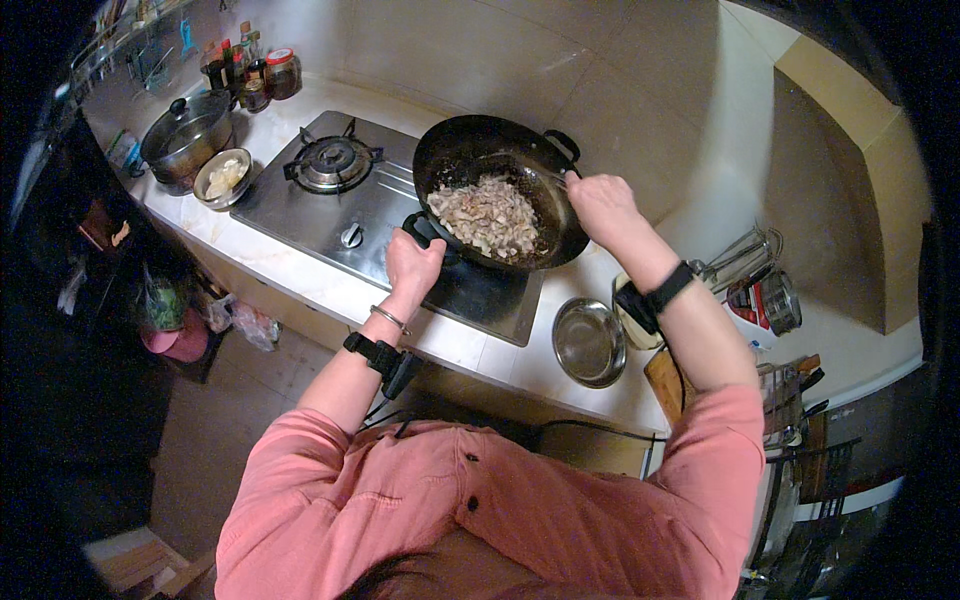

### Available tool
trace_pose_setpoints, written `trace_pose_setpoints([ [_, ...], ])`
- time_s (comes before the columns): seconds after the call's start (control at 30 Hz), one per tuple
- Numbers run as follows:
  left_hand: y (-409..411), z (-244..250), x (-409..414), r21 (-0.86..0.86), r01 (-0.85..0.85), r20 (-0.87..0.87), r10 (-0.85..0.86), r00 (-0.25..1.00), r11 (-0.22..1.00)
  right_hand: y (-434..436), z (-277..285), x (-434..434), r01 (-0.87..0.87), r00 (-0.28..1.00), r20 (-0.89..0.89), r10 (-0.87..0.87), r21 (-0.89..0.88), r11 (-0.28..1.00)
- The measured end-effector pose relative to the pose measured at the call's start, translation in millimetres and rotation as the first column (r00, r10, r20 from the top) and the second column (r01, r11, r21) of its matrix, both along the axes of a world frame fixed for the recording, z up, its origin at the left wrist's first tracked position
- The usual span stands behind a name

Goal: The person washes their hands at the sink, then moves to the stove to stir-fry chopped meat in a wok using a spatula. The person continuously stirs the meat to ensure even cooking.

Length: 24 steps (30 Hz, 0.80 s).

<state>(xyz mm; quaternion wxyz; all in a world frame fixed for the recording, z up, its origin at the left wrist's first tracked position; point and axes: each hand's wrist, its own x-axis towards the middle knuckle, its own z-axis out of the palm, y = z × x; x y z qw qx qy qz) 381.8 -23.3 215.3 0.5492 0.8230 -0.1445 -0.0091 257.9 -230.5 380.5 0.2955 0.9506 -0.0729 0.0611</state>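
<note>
A dark wok [469, 139] is tilted over the right side of the steel gas hob [307, 217]. Chopped, browned pieces of food [487, 217] are gathered in its lower left part. My left hand [414, 262] grips the wok's near black side handle [421, 227]. At the right rim, my right hand [604, 206] is closed around what looks like a thin metal utensil [553, 178], mostly hidden by the fingers and the wok. The wok's other side handle [564, 144] is just above that hand, free of it.
The hob's left burner [334, 157] is uncovered. Left of it stand a bowl of pale slices [224, 178], a lidded pot [187, 135] and several bottles and jars [281, 73]. On the right are a steel bowl [589, 343], a wooden board [666, 382] and metal utensils [739, 259].
</note>
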Motion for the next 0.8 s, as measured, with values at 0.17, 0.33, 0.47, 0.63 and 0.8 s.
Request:
trace_pose_setpoints([
  [0.17,0,1,-2,0.028,-0.02,-0.002,0.02,1.0,0.999,-2,-26,24,0.106,0.993,-0.047,-0.106,-0.004,0.994],
  [0.33,-6,-10,-8,-0.062,-0.101,0.061,0.104,0.993,0.993,17,-29,-5,-0.02,0.978,-0.208,0.035,0.073,0.997],
  [0.47,-9,-22,-7,-0.091,-0.111,0.085,0.119,0.989,0.99,35,-8,-41,-0.061,0.972,-0.217,0.092,0.143,0.988],
  [0.63,-4,-6,-6,0.013,-0.059,0.024,0.059,0.998,0.998,28,16,-49,0.05,0.987,-0.158,-0.037,0.079,0.996],
  [0.8,-1,1,-9,0.033,-0.021,0.025,0.021,0.999,0.999,13,-4,-5,0.107,0.994,-0.02,-0.106,0.076,0.991],
])
